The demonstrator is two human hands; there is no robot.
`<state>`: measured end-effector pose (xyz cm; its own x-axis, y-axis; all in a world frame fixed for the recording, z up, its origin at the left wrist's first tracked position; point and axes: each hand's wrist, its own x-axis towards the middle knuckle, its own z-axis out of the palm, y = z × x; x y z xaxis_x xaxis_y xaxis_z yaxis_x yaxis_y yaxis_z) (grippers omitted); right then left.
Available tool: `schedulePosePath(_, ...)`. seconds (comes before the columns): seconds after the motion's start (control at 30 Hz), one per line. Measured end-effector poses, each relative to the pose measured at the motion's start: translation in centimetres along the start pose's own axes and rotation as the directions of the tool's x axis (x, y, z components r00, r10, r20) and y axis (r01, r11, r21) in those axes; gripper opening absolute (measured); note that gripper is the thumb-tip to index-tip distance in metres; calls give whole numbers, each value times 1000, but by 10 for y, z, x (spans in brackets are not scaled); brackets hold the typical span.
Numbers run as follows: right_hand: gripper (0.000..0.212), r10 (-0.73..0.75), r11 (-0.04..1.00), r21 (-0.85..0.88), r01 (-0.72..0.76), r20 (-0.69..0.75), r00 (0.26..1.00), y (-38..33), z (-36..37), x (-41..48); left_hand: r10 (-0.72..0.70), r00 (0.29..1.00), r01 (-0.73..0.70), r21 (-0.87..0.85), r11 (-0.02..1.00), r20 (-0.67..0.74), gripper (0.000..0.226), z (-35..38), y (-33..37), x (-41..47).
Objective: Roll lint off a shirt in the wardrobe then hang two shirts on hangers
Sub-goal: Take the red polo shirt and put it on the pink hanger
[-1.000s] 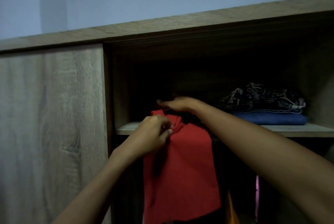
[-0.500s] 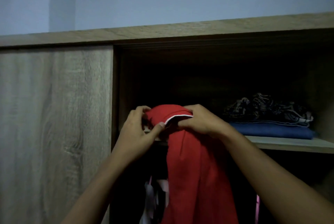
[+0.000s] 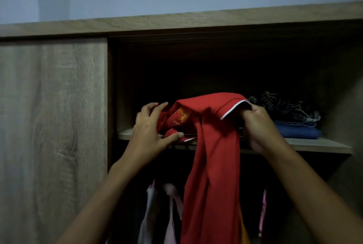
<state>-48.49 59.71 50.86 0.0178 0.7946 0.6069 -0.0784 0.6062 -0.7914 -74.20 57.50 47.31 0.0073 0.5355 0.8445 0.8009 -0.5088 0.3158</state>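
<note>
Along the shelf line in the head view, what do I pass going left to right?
Closed wardrobe door → left hand → red shirt → right hand → folded clothes stack on the shelf.

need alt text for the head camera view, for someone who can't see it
Two bare hands hold a red shirt at the edge of a wardrobe shelf: the left hand on its bunched part with an embroidered crest, the right hand in a closed grip by the white-trimmed collar. The shirt hangs below the shelf, and folded clothes sit to the right.
</note>
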Motion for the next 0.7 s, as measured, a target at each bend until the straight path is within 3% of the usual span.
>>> schedulePosePath(0.1,20,131,942,320,-99,-82,988,-7,-15,-5,-9,998,13,-79,997,57,99,5,10,-6)
schedulePosePath(0.17,21,194,891,431,-142,-78,978,-12,-25,-10,-8,995,16,-82,997,101,99,8,21,-10)
schedulePosePath(0.3,22,281,828,524,-199,-80,956,-22,-47,-23,10,996,-3,-76,997,93,91,15,48,-19)
schedulePosePath(0.37,40,303,779,584,-228,-33,952,-26,-58,-29,-31,998,39,-174,984,47,81,16,61,-22)
schedulePosePath(0.43,49,311,742,619,-257,22,950,-30,-70,-37,-19,999,26,-159,987,42,78,14,67,-26)
schedulePosePath(0.53,35,265,724,631,-279,118,957,-40,-88,-54,66,979,-60,-37,998,193,85,12,70,-35)
schedulePosePath(0.6,37,212,709,654,-263,159,964,-47,-98,-66,86,955,-98,30,995,283,92,16,72,-45)
schedulePosePath(0.7,40,187,692,672,-265,187,964,-51,-110,-82,59,952,-92,95,991,302,91,22,79,-60)
